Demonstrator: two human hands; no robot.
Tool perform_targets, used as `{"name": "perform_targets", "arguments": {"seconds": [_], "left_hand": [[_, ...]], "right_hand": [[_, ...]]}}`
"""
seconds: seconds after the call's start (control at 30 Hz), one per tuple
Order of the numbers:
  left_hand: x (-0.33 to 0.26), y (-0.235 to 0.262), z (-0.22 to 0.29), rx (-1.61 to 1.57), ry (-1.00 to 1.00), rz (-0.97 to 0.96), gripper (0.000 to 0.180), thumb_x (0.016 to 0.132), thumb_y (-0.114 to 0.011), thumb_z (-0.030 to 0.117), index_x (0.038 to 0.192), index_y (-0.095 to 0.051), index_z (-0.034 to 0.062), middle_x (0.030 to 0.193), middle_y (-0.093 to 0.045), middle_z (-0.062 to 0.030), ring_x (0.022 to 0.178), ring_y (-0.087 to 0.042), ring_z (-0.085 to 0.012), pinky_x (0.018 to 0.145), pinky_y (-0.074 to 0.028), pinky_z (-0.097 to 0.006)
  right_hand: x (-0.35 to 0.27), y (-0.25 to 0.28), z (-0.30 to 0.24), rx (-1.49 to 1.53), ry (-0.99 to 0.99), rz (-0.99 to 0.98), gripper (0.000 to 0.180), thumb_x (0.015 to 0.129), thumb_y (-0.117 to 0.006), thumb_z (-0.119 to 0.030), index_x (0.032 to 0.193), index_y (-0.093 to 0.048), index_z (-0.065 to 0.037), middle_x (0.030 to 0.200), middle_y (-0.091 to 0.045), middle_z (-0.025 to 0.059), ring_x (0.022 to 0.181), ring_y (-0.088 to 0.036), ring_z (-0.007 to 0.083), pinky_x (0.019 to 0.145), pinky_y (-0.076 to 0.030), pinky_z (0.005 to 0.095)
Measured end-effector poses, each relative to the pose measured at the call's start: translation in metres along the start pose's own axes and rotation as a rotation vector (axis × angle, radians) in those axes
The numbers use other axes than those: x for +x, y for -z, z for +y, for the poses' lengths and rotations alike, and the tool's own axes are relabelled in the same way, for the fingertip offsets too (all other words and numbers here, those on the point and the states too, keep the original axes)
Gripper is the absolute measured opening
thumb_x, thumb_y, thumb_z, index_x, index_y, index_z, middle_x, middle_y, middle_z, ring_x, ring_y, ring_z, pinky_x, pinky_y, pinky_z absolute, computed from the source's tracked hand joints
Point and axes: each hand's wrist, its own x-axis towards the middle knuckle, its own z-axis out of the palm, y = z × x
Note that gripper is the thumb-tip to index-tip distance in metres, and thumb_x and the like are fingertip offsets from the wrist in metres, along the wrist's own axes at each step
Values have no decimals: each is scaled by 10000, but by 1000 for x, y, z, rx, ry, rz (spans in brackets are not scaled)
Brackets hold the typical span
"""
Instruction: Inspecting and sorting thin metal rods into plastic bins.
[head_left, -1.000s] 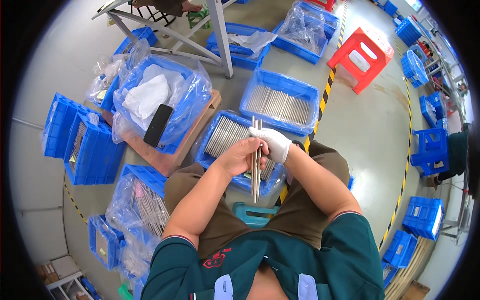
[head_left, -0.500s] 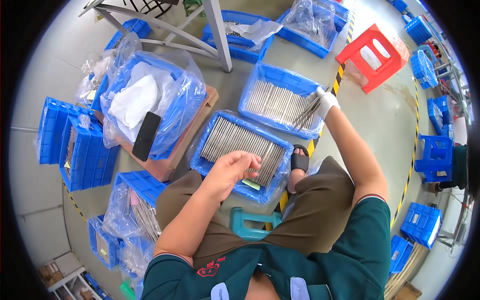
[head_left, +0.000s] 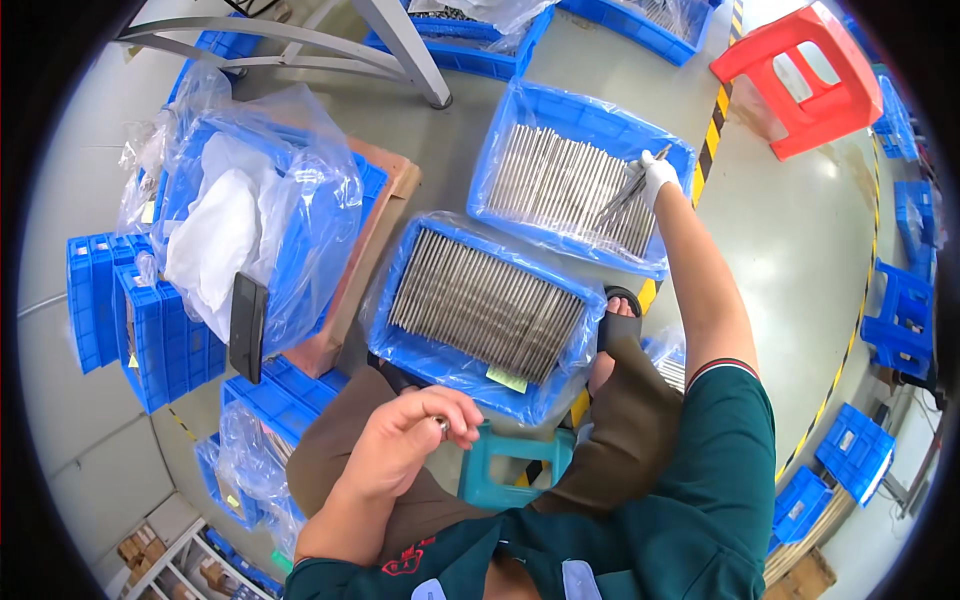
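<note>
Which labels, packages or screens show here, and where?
Tag: small pale-green slip on the near crate's front edge.
Phone: dark, screen off, leaning on the left bagged crate.
Boxes: brown cartons on a shelf, bottom left.
Floor tape: yellow-black stripe beside the red stool.

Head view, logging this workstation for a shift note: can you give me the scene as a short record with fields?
Left hand: bare left hand over the lap, fingers curled around a small metal piece
Right hand: white-gloved right hand laying thin metal rods in the far blue plastic crate
Near crate: plastic-lined blue crate filled with metal rods
Seat: teal plastic stool
Background: red plastic stool
</note>
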Motion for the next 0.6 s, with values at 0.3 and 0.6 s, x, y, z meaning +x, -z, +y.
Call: {"name": "perform_targets", "arguments": {"seconds": [0.3,0.6], "left_hand": [[15,2,-2,-37,22,80,315,886,-587,295,944,-593,-15,1029,-564,-163,885,-572,-199,801,-459,-327],[20,-2,-2,-31,21,80,314,891,-579,297,939,-595,-13,1015,-572,-164,882,-572,-200,790,-457,-324]], "right_hand": [[49,-22,72,-725,-102,-60,108,712,-581,-101,802,-616,-52,774,-614,127,689,-580,281,578,-458,467],[19,-20,70,-1358,51,111,288,790,-514,-159,996,-664,-25,1084,-613,209,1031,-591,352,861,-475,379]]}}
